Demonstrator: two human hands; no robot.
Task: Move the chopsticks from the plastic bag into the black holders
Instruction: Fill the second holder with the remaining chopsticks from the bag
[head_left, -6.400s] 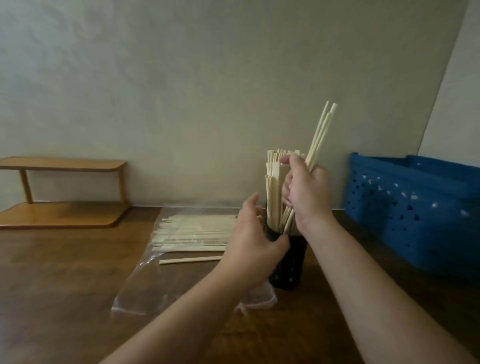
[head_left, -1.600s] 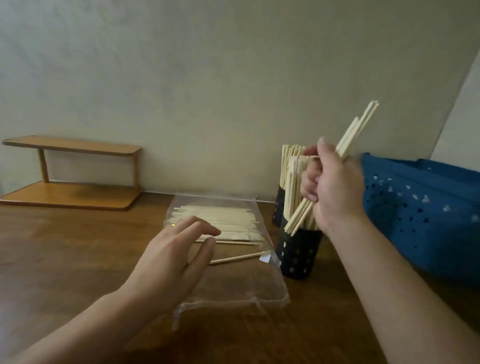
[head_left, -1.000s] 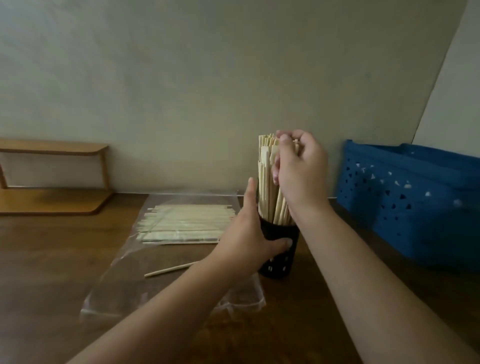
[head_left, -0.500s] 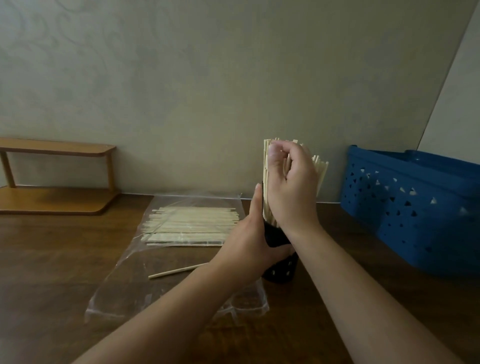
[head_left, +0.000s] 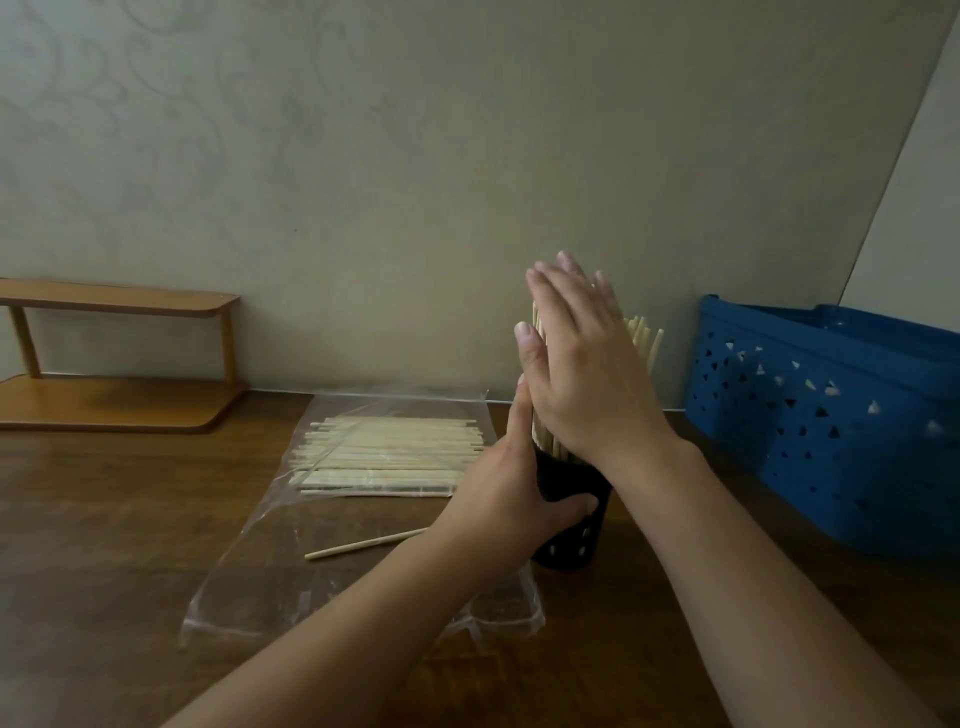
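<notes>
The left hand (head_left: 511, 493) grips the black holder (head_left: 571, 519); right hand (head_left: 587, 364) fingers lie straight against its upright chopsticks (head_left: 644, 340). More chopsticks fill the plastic bag (head_left: 363, 519) left of the fingers. Pressing hard could tip the packed holder.

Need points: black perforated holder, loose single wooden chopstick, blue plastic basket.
black perforated holder (head_left: 571, 540): head view, lower front wall.
loose single wooden chopstick (head_left: 363, 543): head view, mid-shaft.
blue plastic basket (head_left: 831, 431): head view, perforated front wall.

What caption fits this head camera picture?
Left hand grips the black holder; right hand, fingers straight, lies against the upright chopsticks.
</notes>
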